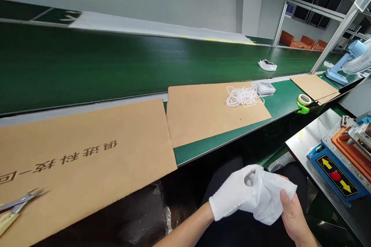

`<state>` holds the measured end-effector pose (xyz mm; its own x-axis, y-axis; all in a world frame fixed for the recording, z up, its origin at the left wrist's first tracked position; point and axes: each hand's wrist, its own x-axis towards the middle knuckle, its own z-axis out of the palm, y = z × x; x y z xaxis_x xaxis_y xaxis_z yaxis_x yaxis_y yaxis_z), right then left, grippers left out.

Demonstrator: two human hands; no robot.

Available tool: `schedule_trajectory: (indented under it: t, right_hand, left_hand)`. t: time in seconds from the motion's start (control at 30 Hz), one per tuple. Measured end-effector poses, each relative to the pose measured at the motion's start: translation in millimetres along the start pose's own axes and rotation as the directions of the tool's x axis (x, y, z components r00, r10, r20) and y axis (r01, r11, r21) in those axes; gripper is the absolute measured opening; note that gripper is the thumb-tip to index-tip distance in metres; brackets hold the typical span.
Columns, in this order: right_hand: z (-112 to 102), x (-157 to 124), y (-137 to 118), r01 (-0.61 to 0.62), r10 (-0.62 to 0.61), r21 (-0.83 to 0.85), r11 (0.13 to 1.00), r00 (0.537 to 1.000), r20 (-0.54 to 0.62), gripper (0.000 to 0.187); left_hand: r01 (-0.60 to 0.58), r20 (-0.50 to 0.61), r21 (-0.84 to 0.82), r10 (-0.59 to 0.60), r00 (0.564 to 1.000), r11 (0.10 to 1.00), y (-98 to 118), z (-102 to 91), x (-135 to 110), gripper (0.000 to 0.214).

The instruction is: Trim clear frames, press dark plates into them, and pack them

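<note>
My left hand [235,193] wears a white glove and is closed around a soft white bag [271,195] above my lap. A small greyish patch shows in the gap between thumb and fingers; what it belongs to I cannot make out. My right hand [293,210], bare, grips the bag's right edge, with the thumb on the near side and the other fingers mostly hidden behind it. Whether anything lies inside the bag is hidden by the white material.
Cardboard sheets [139,139] cover the bench, bearing scissors [21,202] and tangled white strips [242,96]. Beyond runs a green conveyor belt [130,60] with a white bag [267,65]. Tape [304,99], a blue fan [352,60] and a machine with a red button [335,176] are right.
</note>
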<state>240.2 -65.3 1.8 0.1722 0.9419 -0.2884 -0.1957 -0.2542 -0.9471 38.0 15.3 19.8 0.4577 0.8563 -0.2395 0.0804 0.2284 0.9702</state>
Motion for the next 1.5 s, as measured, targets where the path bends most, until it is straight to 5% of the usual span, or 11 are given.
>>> schedule_trajectory:
  t: [0.1,0.23,0.4,0.57,0.7,0.83,1.0,1.07,1.2,1.4,1.5]
  right_hand:
    - [7.2,10.1,7.3,-0.086,0.085,-0.054,0.995,0.996,-0.025,0.070]
    - [13.1,26.2,23.2,0.005,-0.055,-0.268,0.963,0.982,-0.179,0.066]
    - [29.5,42.1,27.3,0.030,-0.132,-0.413,0.910,0.966,-0.220,0.064]
    - [41.5,46.8,20.4,0.074,-0.235,-0.550,0.832,0.945,-0.228,0.063]
    - [33.1,37.1,26.9,0.085,-0.154,-0.390,0.917,0.977,-0.148,0.062]
    - [15.5,17.7,35.0,-0.019,0.042,-0.248,0.968,0.995,0.089,0.059]
    - [17.6,1.7,47.9,-0.139,0.097,-0.173,0.975,0.969,-0.227,0.052]
    - [22.8,1.9,51.7,-0.127,0.068,-0.164,0.978,0.944,-0.323,0.053]
    - [24.6,10.0,44.4,-0.104,0.065,-0.052,0.993,0.868,-0.493,0.065]
    - [13.4,20.6,22.3,-0.204,0.231,0.110,0.973,0.830,-0.508,0.082]
    - [6.6,20.8,21.4,-0.246,0.291,0.156,0.957,0.814,-0.503,0.084]
  left_hand:
    - [0.076,-0.164,0.014,-0.073,0.984,0.997,-6.4,-10.5,-9.7,0.041]
    - [0.126,-0.347,0.032,-0.107,0.932,0.991,-18.2,-13.7,-24.1,0.025]
    - [0.093,-0.400,-0.138,-0.142,0.905,0.986,-36.5,-7.2,-30.9,0.028]
    - [0.017,-0.497,-0.077,-0.053,0.866,0.997,-50.0,-1.3,-30.6,0.074]
    - [0.005,-0.567,-0.158,-0.095,0.818,0.987,-54.3,2.3,-27.7,0.072]
    - [0.017,-0.465,-0.310,-0.167,0.869,0.951,-61.4,3.0,-30.6,0.058]
    - [0.008,-0.430,-0.133,-0.064,0.901,0.991,-79.1,15.1,-44.8,0.036]
    - [0.008,-0.495,-0.049,-0.031,0.869,0.999,-85.7,18.5,-47.3,0.040]
    - [0.032,-0.671,-0.081,-0.078,0.737,0.996,-88.1,10.4,-43.0,0.058]
    - [-0.194,-0.654,-0.287,-0.044,0.755,0.938,-49.0,-14.4,-39.0,0.065]
    - [-0.295,-0.731,-0.163,0.085,0.677,0.942,-18.1,-46.8,-27.1,0.073]
